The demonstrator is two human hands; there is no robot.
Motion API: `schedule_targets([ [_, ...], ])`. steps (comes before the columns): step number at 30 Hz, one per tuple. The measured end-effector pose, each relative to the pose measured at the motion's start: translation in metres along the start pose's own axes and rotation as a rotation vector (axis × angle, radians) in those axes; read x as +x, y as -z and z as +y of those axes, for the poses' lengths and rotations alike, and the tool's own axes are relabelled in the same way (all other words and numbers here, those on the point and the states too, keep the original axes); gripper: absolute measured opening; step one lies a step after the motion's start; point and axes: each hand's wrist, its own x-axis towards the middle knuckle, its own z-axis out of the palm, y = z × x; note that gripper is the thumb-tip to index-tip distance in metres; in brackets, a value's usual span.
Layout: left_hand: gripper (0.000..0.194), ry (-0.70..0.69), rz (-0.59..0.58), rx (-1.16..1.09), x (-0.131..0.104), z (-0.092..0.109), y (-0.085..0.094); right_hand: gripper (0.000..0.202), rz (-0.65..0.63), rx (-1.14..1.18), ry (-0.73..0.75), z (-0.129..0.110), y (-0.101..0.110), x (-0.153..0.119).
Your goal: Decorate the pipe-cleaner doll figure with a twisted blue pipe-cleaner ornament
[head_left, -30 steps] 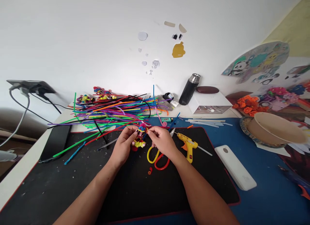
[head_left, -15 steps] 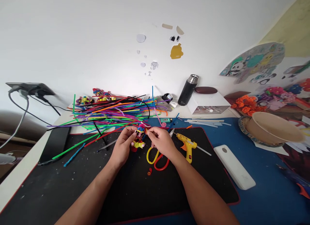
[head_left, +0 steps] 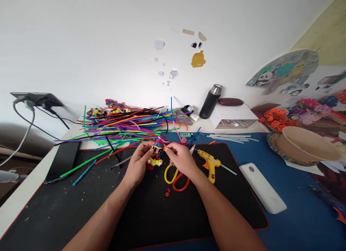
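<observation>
My left hand (head_left: 139,162) is closed around a small figure of coloured pipe cleaners (head_left: 156,152), with a pink and blue top, a dark middle and a yellow lower part. On the figure's right side, my right hand (head_left: 180,158) pinches a small red-and-yellow piece (head_left: 164,147) against it; the fingertips partly hide this piece. Scissors (head_left: 180,188) with one yellow and one red handle lie beneath my right hand, blades partly covered. A red curled piece (head_left: 168,192) with a yellow ring rests on the black mat (head_left: 151,222) below the figure.
Right of my right hand lies a yellow glue gun (head_left: 211,162), with a white power bank (head_left: 262,188) beyond. Many pipe cleaners (head_left: 127,124) heap at the back left, near a phone (head_left: 62,161). A black flask (head_left: 211,102) stands by a white box (head_left: 234,115).
The whole view has shifted slightly, with things appearing a little lower and to the right. Both hands keep their hold at the figure; little else differs.
</observation>
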Motion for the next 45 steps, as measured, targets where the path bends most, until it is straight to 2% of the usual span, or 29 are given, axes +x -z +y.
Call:
schedule_targets([
  [8, 0.035, -0.024, 0.038, -0.012, -0.0003, 0.0024, -0.0026, 0.017, -0.006, -0.003, -0.01, -0.0046, 0.0004, -0.001],
  [14, 0.034, -0.007, 0.004, -0.006, -0.0003, -0.0004, 0.0002, 0.017, -0.002, -0.007, -0.001, -0.0048, 0.0002, -0.0008],
  [21, 0.031, -0.033, 0.043, -0.003, -0.0003, 0.0036, -0.0034, 0.019, -0.007, -0.006, 0.008, -0.0041, 0.0003, -0.0011],
  [45, 0.034, -0.011, 0.048, -0.001, 0.0005, 0.0019, -0.0033, 0.017, -0.002, -0.014, 0.009, -0.0054, 0.0005, -0.0006],
])
